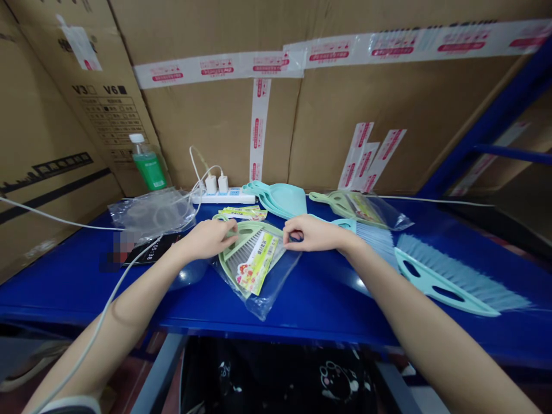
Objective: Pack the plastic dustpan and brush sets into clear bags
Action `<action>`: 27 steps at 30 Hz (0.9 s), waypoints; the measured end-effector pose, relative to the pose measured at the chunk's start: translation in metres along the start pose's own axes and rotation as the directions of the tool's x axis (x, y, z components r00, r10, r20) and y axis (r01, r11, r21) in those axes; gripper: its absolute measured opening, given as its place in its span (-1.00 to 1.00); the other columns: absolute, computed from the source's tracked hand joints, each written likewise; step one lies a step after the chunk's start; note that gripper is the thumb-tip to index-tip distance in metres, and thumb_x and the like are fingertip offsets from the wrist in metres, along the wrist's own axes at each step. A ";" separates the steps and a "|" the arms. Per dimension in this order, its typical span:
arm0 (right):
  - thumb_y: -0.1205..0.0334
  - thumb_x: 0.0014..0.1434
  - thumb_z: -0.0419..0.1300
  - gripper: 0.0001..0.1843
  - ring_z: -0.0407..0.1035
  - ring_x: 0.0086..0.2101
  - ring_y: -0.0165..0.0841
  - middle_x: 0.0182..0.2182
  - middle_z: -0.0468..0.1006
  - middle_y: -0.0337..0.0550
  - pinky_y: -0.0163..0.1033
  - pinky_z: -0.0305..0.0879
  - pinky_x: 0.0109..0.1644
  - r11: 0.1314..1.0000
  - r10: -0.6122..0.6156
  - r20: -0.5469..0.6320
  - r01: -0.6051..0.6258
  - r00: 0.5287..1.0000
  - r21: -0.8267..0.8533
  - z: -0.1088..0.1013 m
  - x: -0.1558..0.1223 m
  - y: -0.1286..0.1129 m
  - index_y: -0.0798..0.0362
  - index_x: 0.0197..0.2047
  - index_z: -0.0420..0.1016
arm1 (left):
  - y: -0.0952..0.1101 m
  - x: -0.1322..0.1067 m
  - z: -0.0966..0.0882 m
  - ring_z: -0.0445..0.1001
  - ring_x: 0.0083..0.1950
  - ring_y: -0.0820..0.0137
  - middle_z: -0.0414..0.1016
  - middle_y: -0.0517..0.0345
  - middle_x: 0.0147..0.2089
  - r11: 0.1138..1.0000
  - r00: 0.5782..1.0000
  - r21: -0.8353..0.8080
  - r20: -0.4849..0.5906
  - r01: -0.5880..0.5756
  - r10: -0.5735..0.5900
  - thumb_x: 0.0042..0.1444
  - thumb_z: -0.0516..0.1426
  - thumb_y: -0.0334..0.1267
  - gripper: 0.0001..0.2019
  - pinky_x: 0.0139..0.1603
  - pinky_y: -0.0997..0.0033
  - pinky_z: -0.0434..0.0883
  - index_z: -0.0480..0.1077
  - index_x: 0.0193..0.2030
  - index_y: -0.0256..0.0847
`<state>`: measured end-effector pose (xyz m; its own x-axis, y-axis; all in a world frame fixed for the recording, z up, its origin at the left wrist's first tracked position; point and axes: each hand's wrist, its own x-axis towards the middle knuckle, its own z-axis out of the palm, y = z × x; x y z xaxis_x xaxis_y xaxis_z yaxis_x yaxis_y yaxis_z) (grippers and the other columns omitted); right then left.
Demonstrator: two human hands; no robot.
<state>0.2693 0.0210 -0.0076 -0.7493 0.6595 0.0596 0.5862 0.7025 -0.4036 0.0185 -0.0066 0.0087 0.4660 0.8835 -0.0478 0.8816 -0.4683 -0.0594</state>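
Note:
A pale green dustpan-and-brush set (235,261) lies in a clear plastic bag (269,293) in front of me. A yellow-green and white label card (259,264) rests over the brush bristles. My left hand (212,237) is at the bag's upper left, by the dustpan handle, its fingers curled and pinching the bag's edge. At the bag's right edge, my right hand (317,233) is closed, thumb and forefinger pinched on the plastic. Behind the hands lie more label cards (244,213) and several stacked light blue dustpans (280,198).
Light blue brushes (448,282) lie to the right on the blue table (336,319). Another bagged green set (357,208) is at the back. Further left are a power strip (233,196), crumpled plastic bags (150,213), a phone (150,251) and a green bottle (149,164). Cardboard boxes (207,126) stand behind.

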 end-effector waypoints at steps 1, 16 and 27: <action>0.25 0.07 0.17 -0.88 0.20 -0.55 -0.44 -0.60 0.31 -0.30 -0.32 0.11 -0.43 0.999 0.008 0.007 -0.009 1.000 0.043 0.000 0.000 0.000 0.06 -0.47 0.47 | -0.001 0.000 0.000 0.48 -0.37 0.29 0.48 0.14 -0.46 1.000 1.000 -0.019 0.000 -0.023 0.023 0.22 -0.06 -0.19 -0.75 -0.30 0.36 0.31 0.33 -0.09 -0.24; 0.28 0.08 0.12 -0.27 0.32 -0.59 -0.41 -0.54 0.37 -0.36 -0.31 0.28 -0.46 0.894 0.183 0.104 -0.210 0.978 0.395 0.012 0.004 0.004 0.09 0.31 0.02 | -0.011 0.004 0.013 0.46 -0.18 0.34 0.42 0.02 -0.13 0.975 0.978 -0.129 -0.133 -0.180 0.163 0.19 -0.10 -0.31 -0.74 -0.12 0.34 0.36 0.32 -0.08 -0.24; 0.19 0.26 0.05 -0.39 0.31 -0.61 -0.42 -0.58 0.40 -0.31 -0.33 0.26 -0.51 0.895 0.383 -0.077 -0.350 0.920 0.275 0.015 0.009 0.001 0.08 0.34 0.05 | -0.005 0.003 0.014 0.38 -0.13 0.29 0.32 -0.02 -0.12 0.934 0.941 -0.184 -0.207 -0.307 0.268 0.22 -0.09 -0.18 -0.68 -0.06 0.25 0.35 0.31 -0.01 -0.27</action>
<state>0.2588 0.0233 -0.0215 -0.4414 0.8968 -0.0299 0.7025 0.3247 -0.6333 0.0138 -0.0019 -0.0051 0.6906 0.7085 0.1454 0.6940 -0.7057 0.1423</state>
